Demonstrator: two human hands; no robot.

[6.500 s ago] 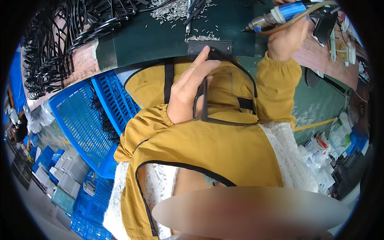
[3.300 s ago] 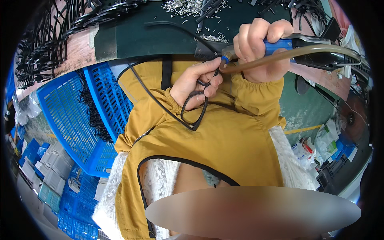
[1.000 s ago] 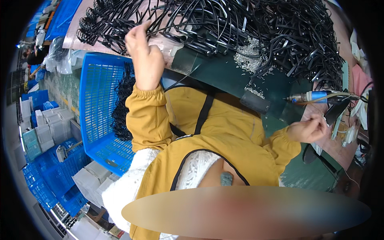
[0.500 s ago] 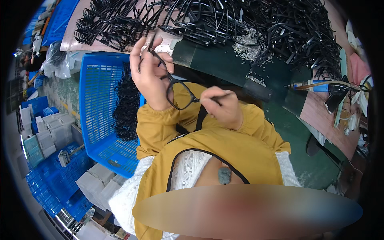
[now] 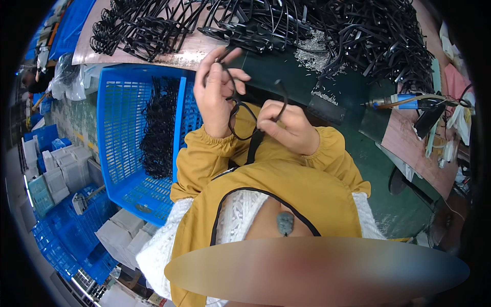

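Both hands (image 5: 217, 97) gripping black eyeglass frame (image 5: 240, 120)

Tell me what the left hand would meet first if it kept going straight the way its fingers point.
The left hand, gripping the black eyeglass frame, points up the picture toward the bench. It would probably meet the pile of black frames on the table first, though depth is unclear in this single view.

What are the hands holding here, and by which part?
A black eyeglass frame: left hand grips the front at one lens rim, right hand pinches a temple arm.
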